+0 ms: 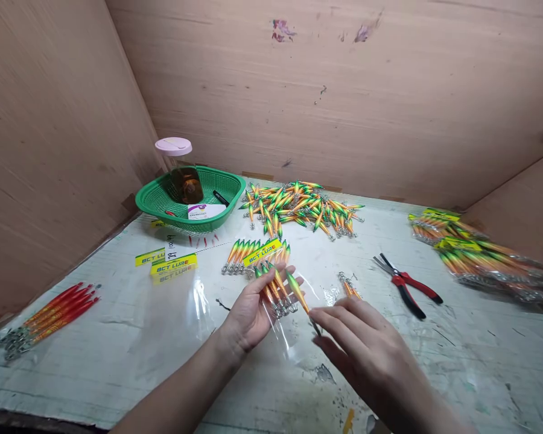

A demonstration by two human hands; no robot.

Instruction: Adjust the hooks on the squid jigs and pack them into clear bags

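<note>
My left hand [251,310], palm up with its thumb curled over, grips a clear plastic bag [286,346] with several green-and-orange fishing lures [278,286]. Whether every one of these lures is inside the bag I cannot tell. Between the fingers and thumb of my right hand [364,340] is the lower end of one more lure [296,289], its green tip pointing up-left beside the bag. Just beyond my left hand lies a row of lures [238,253], partly covered by a yellow "BCT LURE" label [263,251]. A few lures [349,284] lie beyond my right fingers.
A large lure pile [298,208] lies at the back, beside a green basket [145,208] holding a pink-lidded container [187,181]. Labelled bags [174,265] and red lures [57,316] are left. Pliers [407,286] and packed lures [470,259] are right.
</note>
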